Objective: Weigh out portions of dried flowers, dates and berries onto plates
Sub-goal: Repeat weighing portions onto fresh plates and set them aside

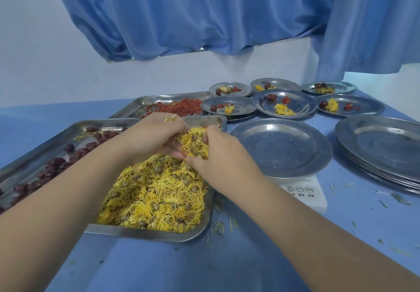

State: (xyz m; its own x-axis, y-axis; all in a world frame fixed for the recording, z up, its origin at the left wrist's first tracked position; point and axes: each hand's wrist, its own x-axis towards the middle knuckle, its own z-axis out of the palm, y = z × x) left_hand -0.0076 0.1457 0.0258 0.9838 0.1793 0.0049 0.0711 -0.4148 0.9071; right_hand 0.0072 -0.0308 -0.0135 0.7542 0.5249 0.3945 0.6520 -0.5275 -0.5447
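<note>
Together, left hand [152, 136] and right hand [219, 155] grip a clump of dried yellow flowers [194, 143] over the square steel tray [147, 232].

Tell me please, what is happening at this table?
A person is portioning dried ingredients. The left hand and right hand together hold a clump of yellow flowers above the flower tray. Beside it, an empty plate sits on a scale, waiting. Six plates at the back already carry small mixed portions. A stack of spare plates stands at the right.
</note>
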